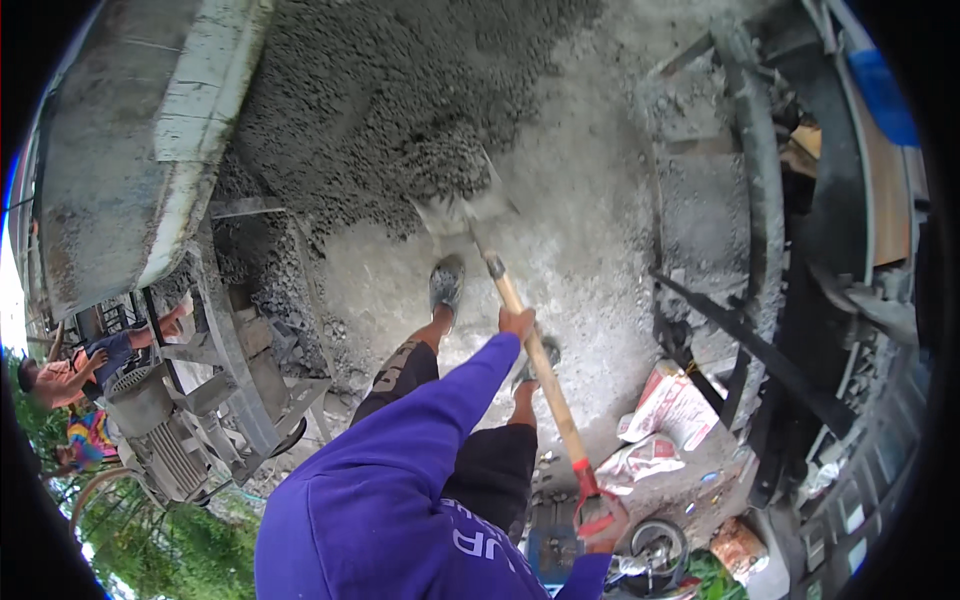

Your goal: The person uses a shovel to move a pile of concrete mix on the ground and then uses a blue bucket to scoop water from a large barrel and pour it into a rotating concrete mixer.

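A shovel point(548, 385) slants across the middle, with a wooden shaft, a metal blade and a red D-shaped grip. My left hand point(517, 322) is wrapped round the upper part of the shaft, below the metal socket. At the grip end, my right hand point(606, 524) closes on the red handle; some of its fingers are hidden. The blade point(468, 214) lies at the edge of a wet grey concrete mix point(390, 110), and a heap of mix point(447, 165) rests on it. Both sleeves are purple. One of my feet, in a dark clog point(446, 284), stands close behind the blade.
A large mixer drum point(120, 150) on a metal frame with a motor point(165, 440) stands left; two people are beyond it. Metal framing point(765, 200) and a dark bar point(760, 350) line the right. Torn sacks point(672, 405) and a motorcycle wheel point(657, 548) are lower right.
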The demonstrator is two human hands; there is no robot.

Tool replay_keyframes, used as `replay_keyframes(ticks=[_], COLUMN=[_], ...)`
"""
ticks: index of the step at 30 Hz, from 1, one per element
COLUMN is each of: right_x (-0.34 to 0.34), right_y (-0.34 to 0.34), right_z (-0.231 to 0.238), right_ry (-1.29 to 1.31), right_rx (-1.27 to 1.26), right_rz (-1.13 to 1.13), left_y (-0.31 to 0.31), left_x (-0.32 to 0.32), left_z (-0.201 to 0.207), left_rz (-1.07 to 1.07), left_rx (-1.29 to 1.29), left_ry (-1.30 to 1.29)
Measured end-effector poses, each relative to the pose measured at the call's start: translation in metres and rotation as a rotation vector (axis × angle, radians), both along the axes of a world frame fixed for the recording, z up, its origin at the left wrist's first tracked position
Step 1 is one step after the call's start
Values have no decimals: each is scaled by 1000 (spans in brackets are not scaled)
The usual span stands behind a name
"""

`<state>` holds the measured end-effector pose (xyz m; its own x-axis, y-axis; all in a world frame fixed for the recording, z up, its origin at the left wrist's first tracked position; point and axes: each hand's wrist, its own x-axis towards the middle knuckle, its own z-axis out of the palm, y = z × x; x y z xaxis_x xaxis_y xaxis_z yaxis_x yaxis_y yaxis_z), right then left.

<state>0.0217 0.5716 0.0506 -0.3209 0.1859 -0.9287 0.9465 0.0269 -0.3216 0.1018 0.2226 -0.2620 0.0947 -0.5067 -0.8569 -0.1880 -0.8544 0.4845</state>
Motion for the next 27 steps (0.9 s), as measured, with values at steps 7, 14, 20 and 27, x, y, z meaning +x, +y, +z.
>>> replay_keyframes(ticks=[7,14,20,27], right_x=[50,64,85,124], right_y=[19,-168,-320,-434], right_z=[126,230,287,347], right_ry=[90,483,1069,1617], right_rx=[-293,-480,-738,-558], right_rz=[-6,53,260,825], left_y=[-69,-279,-422,-497], left_x=[-26,-33,39,165], left_z=[179,485,668,706], left_rz=[-94,-68,122,213], left_rx=[-95,-442,-912,-795], left_ry=[220,599,1109,1257])
